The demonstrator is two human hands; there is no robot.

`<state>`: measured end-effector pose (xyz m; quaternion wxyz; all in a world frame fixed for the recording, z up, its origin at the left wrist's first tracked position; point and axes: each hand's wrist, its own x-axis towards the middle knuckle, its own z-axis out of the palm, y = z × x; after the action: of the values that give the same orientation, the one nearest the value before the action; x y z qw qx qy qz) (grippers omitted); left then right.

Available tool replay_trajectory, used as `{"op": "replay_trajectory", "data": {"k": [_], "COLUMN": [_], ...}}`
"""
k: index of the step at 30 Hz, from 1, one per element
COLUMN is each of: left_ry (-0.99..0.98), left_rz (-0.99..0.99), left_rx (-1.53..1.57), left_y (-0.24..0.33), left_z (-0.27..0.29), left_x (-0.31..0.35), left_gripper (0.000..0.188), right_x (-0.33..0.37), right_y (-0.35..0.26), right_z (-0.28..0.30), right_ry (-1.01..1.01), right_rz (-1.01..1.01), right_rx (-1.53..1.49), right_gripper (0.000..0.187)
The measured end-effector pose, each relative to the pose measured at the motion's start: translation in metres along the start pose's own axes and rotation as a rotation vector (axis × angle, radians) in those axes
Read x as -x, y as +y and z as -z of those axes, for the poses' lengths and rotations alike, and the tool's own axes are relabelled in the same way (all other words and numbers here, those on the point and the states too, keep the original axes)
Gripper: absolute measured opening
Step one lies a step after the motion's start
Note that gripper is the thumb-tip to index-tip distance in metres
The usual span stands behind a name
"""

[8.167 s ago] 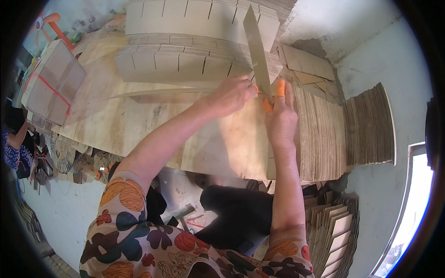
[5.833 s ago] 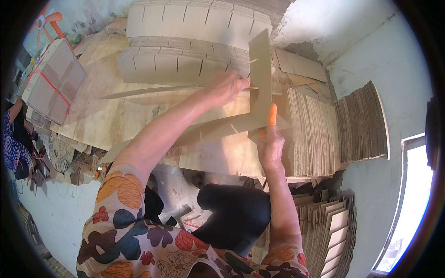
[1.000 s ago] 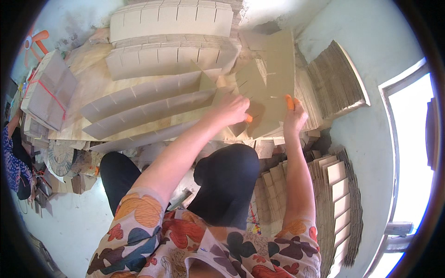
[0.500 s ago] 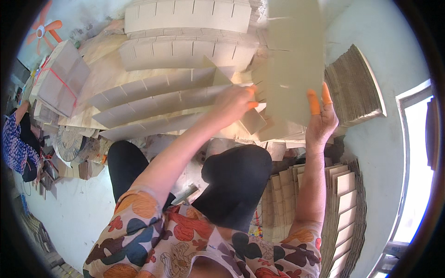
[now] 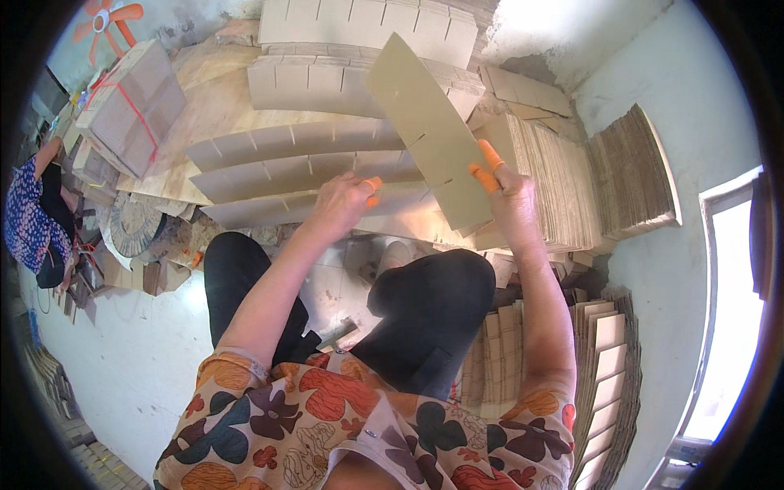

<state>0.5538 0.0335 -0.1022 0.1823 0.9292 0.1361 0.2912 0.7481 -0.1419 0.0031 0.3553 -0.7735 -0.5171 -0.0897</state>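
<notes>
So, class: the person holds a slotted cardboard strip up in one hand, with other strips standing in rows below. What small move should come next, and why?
Probably lower the raised strip across the standing strips, slots facing slots. The right hand holds it tilted above them, and the left hand rests at the nearest row, seemingly steadying it.

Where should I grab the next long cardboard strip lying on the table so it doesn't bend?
Probably by the plain long edge of the nearest strip, near its middle, coming from the person's side. Its slots are cut into the far edge, so the near edge is solid. It lies flat and overlaps the next strip, so slide fingers under that free edge. The left hand is already there; the right hand holds a slotted piece.
</notes>
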Motion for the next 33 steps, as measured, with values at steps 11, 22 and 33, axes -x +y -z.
{"op": "replay_trajectory", "data": {"k": [11, 22, 33], "left_ry": [0.092, 0.085, 0.084], "left_rz": [-0.003, 0.026, -0.052], "left_rx": [0.037, 0.089, 0.073], "left_y": [0.001, 0.010, 0.007], "left_z": [-0.012, -0.013, -0.012], "left_x": [0.003, -0.005, -0.007], "left_gripper": [0.015, 0.014, 0.016], "right_x": [-0.010, -0.005, -0.014], "right_y": [-0.002, 0.034, -0.019], "right_z": [-0.015, -0.056, -0.045], "right_ry": [-0.198, -0.391, -0.977], "right_rz": [0.001, 0.147, 0.081], "right_rx": [-0.013, 0.126, 0.415], "right_gripper": [0.037, 0.044, 0.078]}}
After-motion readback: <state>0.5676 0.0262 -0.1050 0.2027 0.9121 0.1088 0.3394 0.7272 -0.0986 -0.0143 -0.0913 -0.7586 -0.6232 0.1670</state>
